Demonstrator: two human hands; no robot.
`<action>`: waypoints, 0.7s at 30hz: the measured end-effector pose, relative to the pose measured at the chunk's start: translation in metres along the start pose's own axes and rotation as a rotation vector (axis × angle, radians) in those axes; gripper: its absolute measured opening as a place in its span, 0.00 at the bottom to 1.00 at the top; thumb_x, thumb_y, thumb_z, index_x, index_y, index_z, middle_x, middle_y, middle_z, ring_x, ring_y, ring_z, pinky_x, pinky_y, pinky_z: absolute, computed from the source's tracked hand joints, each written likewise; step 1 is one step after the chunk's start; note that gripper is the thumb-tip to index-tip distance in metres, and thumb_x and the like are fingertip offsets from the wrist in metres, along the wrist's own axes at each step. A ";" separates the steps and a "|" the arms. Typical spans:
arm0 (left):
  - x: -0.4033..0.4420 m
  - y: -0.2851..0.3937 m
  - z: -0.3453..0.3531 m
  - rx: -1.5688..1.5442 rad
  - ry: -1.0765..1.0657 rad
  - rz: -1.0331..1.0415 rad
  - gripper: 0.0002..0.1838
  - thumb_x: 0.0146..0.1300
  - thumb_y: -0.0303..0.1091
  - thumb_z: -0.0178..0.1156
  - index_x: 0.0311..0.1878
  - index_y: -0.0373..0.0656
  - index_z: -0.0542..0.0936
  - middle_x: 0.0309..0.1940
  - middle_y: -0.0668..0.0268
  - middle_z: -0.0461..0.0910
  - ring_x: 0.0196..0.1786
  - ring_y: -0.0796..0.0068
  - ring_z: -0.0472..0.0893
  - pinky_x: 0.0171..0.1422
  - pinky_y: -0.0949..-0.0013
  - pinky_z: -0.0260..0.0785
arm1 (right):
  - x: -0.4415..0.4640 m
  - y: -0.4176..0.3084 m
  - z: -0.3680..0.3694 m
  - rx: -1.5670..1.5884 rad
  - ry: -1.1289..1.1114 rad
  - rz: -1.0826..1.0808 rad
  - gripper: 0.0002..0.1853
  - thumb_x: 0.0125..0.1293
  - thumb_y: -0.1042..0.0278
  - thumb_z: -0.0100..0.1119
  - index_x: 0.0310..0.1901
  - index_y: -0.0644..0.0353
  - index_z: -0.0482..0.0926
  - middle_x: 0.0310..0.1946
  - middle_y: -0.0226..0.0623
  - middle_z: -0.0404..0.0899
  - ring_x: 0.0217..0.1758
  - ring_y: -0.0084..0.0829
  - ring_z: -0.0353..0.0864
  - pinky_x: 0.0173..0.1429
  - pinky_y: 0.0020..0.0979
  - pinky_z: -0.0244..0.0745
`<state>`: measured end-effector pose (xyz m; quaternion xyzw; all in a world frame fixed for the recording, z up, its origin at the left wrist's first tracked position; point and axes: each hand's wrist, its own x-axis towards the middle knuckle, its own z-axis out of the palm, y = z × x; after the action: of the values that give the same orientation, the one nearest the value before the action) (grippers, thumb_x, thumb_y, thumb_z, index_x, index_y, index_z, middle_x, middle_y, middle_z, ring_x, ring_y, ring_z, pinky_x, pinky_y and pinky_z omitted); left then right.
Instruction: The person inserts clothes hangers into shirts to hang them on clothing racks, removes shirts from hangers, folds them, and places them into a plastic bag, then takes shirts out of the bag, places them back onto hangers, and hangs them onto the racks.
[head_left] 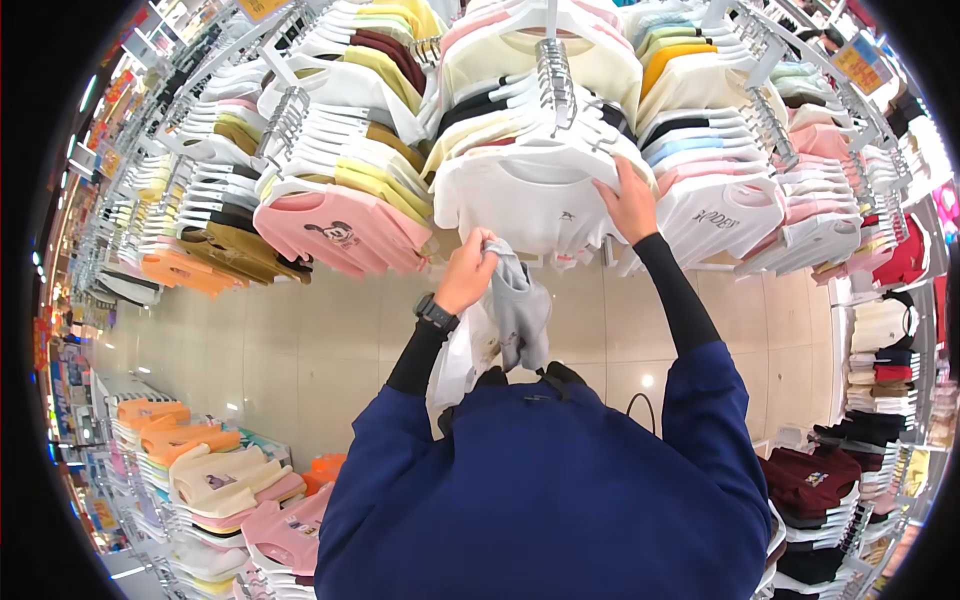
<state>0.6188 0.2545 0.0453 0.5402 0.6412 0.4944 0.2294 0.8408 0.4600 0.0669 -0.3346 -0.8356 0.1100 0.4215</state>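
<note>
Two hands work at centre: the left hand pinches a grey garment above bare floor, the right hand (fingers slightly spread) touches the right shoulder edge of a white shirt, upper centre.

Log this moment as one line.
left hand: holds grey garment | right hand: touches white shirt at shoulder | pink shirt: hangs leftward

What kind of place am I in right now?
Probably a clothing shop: shirts on white hangers pack the metal racks, price-style signs hang above, and folded-looking garments sit behind.
</note>
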 end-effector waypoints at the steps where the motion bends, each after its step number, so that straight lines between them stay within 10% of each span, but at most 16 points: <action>1: 0.001 -0.002 0.001 0.015 -0.010 -0.043 0.07 0.65 0.28 0.54 0.43 0.39 0.76 0.23 0.61 0.74 0.24 0.71 0.73 0.32 0.66 0.65 | -0.011 -0.005 -0.007 0.053 -0.023 0.059 0.20 0.63 0.65 0.65 0.52 0.62 0.71 0.40 0.51 0.81 0.43 0.52 0.81 0.45 0.41 0.74; 11: 0.030 -0.019 -0.022 0.236 0.263 -0.142 0.10 0.55 0.37 0.64 0.34 0.40 0.81 0.21 0.56 0.79 0.25 0.58 0.79 0.30 0.62 0.66 | -0.149 -0.078 -0.098 0.353 -0.142 0.485 0.13 0.63 0.71 0.64 0.46 0.70 0.79 0.32 0.43 0.82 0.32 0.29 0.80 0.37 0.31 0.73; 21: 0.028 0.016 -0.027 0.442 0.174 0.051 0.11 0.51 0.29 0.63 0.40 0.43 0.80 0.21 0.58 0.74 0.25 0.57 0.76 0.30 0.60 0.65 | -0.160 -0.151 -0.049 0.364 -0.188 0.376 0.15 0.62 0.80 0.59 0.51 0.63 0.78 0.32 0.42 0.76 0.30 0.42 0.75 0.37 0.35 0.72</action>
<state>0.5948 0.2688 0.0773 0.5486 0.7373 0.3925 0.0371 0.8755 0.2368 0.0663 -0.3909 -0.7609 0.3650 0.3675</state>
